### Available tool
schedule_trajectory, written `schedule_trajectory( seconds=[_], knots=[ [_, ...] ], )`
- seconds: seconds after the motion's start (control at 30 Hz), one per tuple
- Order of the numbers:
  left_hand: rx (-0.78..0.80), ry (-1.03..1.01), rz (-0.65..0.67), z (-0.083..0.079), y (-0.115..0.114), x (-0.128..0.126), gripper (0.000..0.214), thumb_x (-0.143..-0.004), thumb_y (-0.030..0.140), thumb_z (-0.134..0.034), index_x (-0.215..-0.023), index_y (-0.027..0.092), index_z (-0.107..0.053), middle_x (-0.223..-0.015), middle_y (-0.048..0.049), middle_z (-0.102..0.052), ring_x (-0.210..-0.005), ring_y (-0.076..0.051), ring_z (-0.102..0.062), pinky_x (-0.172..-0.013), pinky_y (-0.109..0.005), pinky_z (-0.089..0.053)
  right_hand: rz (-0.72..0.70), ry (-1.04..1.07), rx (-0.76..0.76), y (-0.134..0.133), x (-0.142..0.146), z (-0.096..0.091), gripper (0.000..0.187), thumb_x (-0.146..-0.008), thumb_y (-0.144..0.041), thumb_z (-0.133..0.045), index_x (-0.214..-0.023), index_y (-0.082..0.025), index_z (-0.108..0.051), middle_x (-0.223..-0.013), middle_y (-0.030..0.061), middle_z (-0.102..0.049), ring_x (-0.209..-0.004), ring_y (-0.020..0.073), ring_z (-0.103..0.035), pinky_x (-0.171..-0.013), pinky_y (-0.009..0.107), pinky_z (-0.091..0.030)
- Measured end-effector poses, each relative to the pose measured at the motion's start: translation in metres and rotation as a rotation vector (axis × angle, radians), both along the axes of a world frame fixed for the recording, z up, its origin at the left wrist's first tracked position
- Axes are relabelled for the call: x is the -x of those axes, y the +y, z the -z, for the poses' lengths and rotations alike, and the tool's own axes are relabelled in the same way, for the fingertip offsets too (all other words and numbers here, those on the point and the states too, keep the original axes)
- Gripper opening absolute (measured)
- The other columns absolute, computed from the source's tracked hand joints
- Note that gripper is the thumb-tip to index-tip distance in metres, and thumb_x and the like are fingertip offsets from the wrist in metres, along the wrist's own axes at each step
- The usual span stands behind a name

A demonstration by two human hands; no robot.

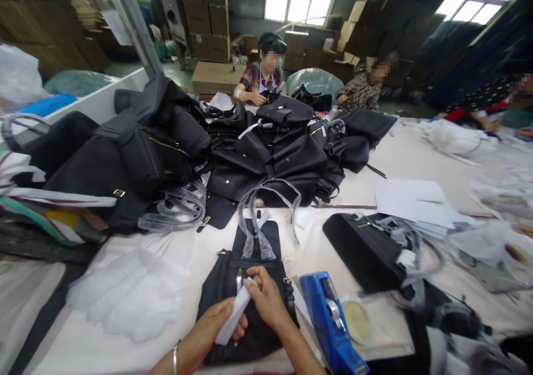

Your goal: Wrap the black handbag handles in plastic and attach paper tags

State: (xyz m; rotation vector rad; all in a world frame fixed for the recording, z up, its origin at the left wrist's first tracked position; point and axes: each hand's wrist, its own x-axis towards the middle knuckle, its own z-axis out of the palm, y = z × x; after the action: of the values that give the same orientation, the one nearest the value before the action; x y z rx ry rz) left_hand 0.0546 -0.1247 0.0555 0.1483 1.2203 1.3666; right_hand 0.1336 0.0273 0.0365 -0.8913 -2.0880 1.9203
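Observation:
A narrow folded strip of white paper is held between my two hands, slanting over a black handbag. My left hand has its fingers closed round the lower part of the strip. The fingers of my right hand pinch its upper end. Beneath them the bag lies on the table, its flap spread away from me. Clear plastic film wraps the bag's handles, which arch over that flap. A gold zip pull shows just past my fingers.
A blue tape dispenser stands right of the bag, beside a roll of tape. Another black bag lies farther right. White sheets spread at left. Black bags heap across the table, with several people beyond.

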Motion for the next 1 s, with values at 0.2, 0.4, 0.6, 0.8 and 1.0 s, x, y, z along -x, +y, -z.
schedule_trajectory(
  seconds=[0.2, 0.4, 0.6, 0.8, 1.0],
  knots=[
    [-0.001, -0.075, -0.179, -0.003, -0.010, -0.004, 0.038, -0.085, 0.050, -0.055, -0.098, 0.016, -0.066, -0.086, -0.0071, -0.069, -0.071, -0.016, -0.061, -0.067, -0.027, -0.047, 0.232, -0.066, 0.045, -0.055, -0.021, 0.009, 0.037, -0.091, -0.044, -0.040, -0.120, -0.021, -0.045, -0.102, 0.0082, -0.063, -0.090, 0.0208, -0.062, -0.076, 0.033, -0.051],
    [-0.050, -0.090, -0.223, 0.000, -0.013, -0.008, 0.035, -0.086, 0.044, -0.058, -0.108, 0.017, -0.066, -0.088, -0.0068, -0.071, -0.078, -0.018, -0.063, -0.070, -0.027, -0.046, 0.178, -0.058, -0.022, -0.105, -0.023, 0.015, 0.036, -0.092, -0.031, -0.039, -0.127, -0.023, -0.039, -0.128, 0.0107, -0.055, -0.115, 0.0218, -0.056, -0.097, 0.037, -0.044],
    [-0.049, -0.017, -0.169, -0.003, -0.010, -0.010, 0.034, -0.085, 0.042, -0.060, -0.106, 0.017, -0.067, -0.085, -0.0053, -0.071, -0.077, -0.017, -0.063, -0.074, -0.027, -0.046, 0.243, -0.172, -0.340, -0.115, -0.014, 0.023, 0.037, -0.092, -0.025, -0.037, -0.128, -0.020, -0.039, -0.121, 0.0137, -0.060, -0.109, 0.0251, -0.060, -0.090, 0.040, -0.050],
    [0.057, 0.088, -0.160, 0.012, -0.003, -0.014, 0.039, -0.076, 0.046, -0.068, -0.095, 0.012, -0.069, -0.075, -0.0051, -0.069, -0.070, -0.018, -0.062, -0.069, -0.028, -0.047, 0.196, -0.184, -0.808, -0.128, -0.023, 0.054, 0.058, -0.084, -0.013, -0.040, -0.142, -0.013, -0.029, -0.133, 0.0197, -0.051, -0.120, 0.0305, -0.053, -0.091, 0.043, -0.052],
    [0.146, 0.219, -0.178, 0.023, -0.001, -0.023, 0.037, -0.075, 0.048, -0.066, -0.087, 0.014, -0.063, -0.065, -0.0001, -0.063, -0.058, -0.014, -0.058, -0.057, -0.025, -0.046, -0.067, -0.067, -0.590, -0.112, -0.063, 0.032, 0.087, -0.076, -0.014, -0.054, -0.149, -0.018, -0.008, -0.147, 0.0151, -0.036, -0.130, 0.0288, -0.042, -0.102, 0.042, -0.043]
  ],
)
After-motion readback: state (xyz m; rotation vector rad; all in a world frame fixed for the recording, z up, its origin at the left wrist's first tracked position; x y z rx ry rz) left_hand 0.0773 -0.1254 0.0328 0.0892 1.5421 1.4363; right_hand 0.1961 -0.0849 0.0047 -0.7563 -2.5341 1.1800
